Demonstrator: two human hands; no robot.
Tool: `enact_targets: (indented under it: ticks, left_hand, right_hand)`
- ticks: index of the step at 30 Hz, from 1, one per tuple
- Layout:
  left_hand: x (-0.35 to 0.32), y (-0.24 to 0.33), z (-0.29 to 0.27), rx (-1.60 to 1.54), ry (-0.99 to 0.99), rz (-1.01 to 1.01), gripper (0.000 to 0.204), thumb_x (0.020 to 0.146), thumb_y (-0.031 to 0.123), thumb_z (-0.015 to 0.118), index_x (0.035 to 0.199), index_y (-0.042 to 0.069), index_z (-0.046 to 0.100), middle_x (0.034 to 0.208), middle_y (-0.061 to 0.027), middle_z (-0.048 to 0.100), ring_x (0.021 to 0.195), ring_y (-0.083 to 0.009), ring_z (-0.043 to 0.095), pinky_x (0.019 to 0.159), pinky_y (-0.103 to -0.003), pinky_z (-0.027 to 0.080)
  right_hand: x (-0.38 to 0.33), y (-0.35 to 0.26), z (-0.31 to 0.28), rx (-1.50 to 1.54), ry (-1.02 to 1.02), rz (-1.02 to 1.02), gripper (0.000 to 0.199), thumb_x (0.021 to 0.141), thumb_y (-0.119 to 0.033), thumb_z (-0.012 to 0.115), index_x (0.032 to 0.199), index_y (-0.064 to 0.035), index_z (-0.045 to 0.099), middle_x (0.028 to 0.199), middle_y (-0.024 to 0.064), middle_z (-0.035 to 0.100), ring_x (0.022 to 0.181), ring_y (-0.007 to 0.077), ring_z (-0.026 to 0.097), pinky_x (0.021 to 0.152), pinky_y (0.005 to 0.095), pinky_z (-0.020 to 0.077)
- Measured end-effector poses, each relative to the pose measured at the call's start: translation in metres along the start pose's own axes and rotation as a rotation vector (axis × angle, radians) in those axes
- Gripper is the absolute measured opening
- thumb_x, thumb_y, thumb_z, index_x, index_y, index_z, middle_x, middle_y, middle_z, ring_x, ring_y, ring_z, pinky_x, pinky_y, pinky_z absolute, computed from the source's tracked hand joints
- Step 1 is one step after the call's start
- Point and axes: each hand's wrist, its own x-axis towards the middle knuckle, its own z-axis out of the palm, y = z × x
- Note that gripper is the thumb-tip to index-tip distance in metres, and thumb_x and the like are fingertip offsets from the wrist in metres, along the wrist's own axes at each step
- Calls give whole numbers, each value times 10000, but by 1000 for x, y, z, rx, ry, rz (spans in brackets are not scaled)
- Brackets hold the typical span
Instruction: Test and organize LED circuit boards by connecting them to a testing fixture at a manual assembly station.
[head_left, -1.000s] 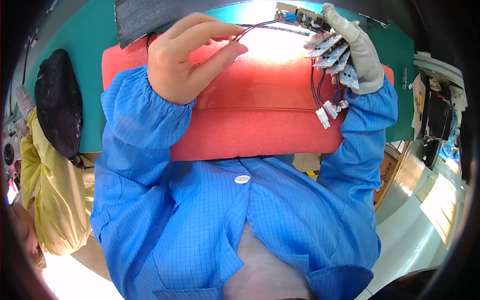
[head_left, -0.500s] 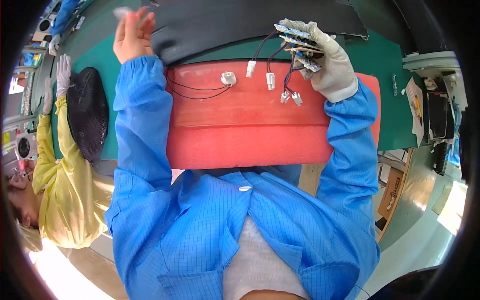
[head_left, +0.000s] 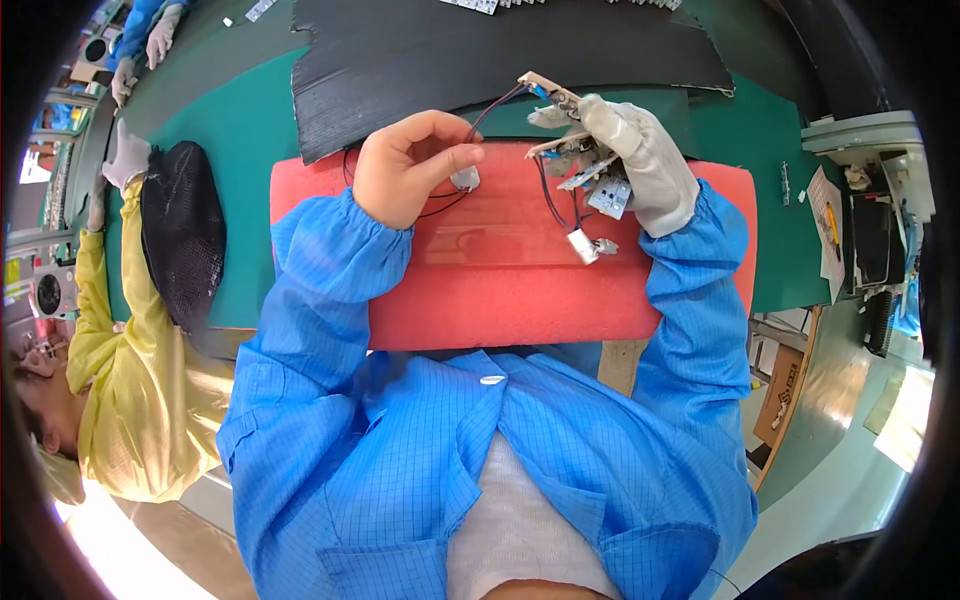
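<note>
My left hand [head_left: 408, 168], bare, is closed in a pinch above the pad's left half. A thin dark wire lead [head_left: 497, 104] runs from its fingertips to the circuit boards; whatever is at the pinched end is hidden. In a white glove, my right hand [head_left: 645, 160] grips several small circuit boards [head_left: 608, 194], fanned out at angles. From these boards other dark leads hang down to a white plug connector [head_left: 583, 246] over the pad. Just beneath my left fingertips a white connector [head_left: 465, 179] on black wires rests on the red foam pad [head_left: 500, 305].
Behind the pad lies a black sheet [head_left: 500, 60] on the green table mat [head_left: 775, 230], with more boards [head_left: 475, 5] at its far edge. A black mesh bag [head_left: 183, 235] sits at left, beside a co-worker's yellow sleeve [head_left: 140, 270]. Paper with a pen [head_left: 833, 225] lies right.
My left hand has come down from the far left and now pinches a lead from the boards. My right hand has shifted slightly lower, tilting the boards. The pad's left end has come into view.
</note>
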Motion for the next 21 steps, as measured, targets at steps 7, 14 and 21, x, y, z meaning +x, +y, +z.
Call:
enact_targets:
  ticks: [7, 14, 21]
  left_hand:
    - [-7, -3, 2, 24, 96, 72, 122, 770, 37, 692, 846, -22, 617, 791, -44, 638, 714, -93, 593, 651, -224, 494]
    - [-16, -11, 2, 311, 112, 157, 177, 695, 48, 741, 798, -4, 606, 756, -94, 616, 712, -194, 600, 658, -277, 478]
    - [-12, -4, 2, 500, 93, 389, 147, 739, 69, 717, 820, 3, 614, 754, -107, 605, 699, -216, 596, 641, -289, 474]
  right_hand:
    - [-9, -7, -3, -175, 110, -102, 395, 732, -178, 637, 1067, 20, 569, 897, 107, 645, 686, 120, 641, 610, 254, 558]
    - [-8, -4, -10, -462, 50, -305, 372, 738, -259, 580, 966, 29, 640, 817, 77, 672, 563, 104, 575, 445, 188, 406]
    - [3, 18, -31, -904, -53, -907, 496, 849, -38, 506, 1333, -108, 422, 706, 98, 569, 610, 192, 584, 584, 305, 491]
